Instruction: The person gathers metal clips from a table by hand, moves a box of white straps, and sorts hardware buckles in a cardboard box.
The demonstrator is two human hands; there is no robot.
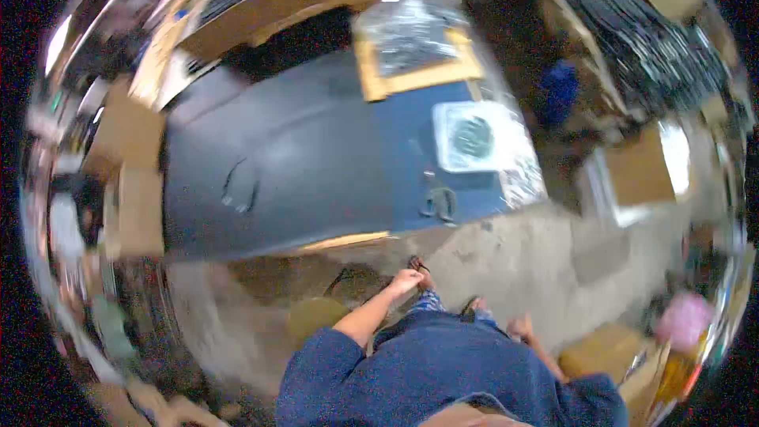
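Looking straight down through a blurred fisheye head view: a person in a blue top stands on a concrete floor (506, 261), just short of a dark surface (316, 166).

Left hand (406, 281): arm stretched forward and down, fingers curled in loosely; whether they grip anything cannot be told through the blur. It hangs above the floor near the surface's front edge, close to the feet.

Right hand (519, 326): low at the person's side, apart from the surface; too small and smeared to tell whether it is spread or clenched, and nothing shows in it.

On the surface, far side: a white square piece with a dark round centre (473, 137), a crinkled clear plastic sheet (523, 182) just beside it. Beyond these, a flat cardboard tray (417, 71) with plastic-wrapped contents. A small dark curled item (439, 202) lies near the front edge.

Cardboard boxes (130, 174) stand left of the surface; another box (640, 170) sits to the right.
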